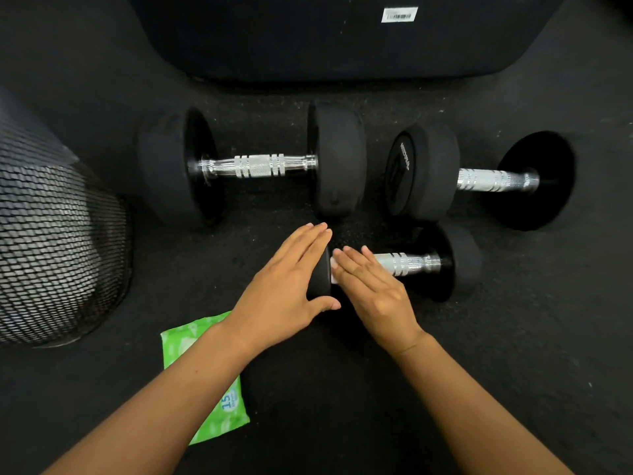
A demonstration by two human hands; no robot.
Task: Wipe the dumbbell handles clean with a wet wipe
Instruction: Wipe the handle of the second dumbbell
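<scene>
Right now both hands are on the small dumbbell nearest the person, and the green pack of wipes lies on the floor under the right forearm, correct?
Not quite. The head view shows the green pack of wipes under the left forearm. Both hands, left and right, are on the small dumbbell.

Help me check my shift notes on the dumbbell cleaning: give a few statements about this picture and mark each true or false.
1. Three dumbbells lie on the floor. True.
2. The right hand presses a white wipe on the small dumbbell. True.
3. The left hand holds the green wipes packet. False: it rests on that dumbbell's near weight; the packet lies on the floor.
4. The mesh bin stands right of the dumbbells. False: it stands left.
</scene>
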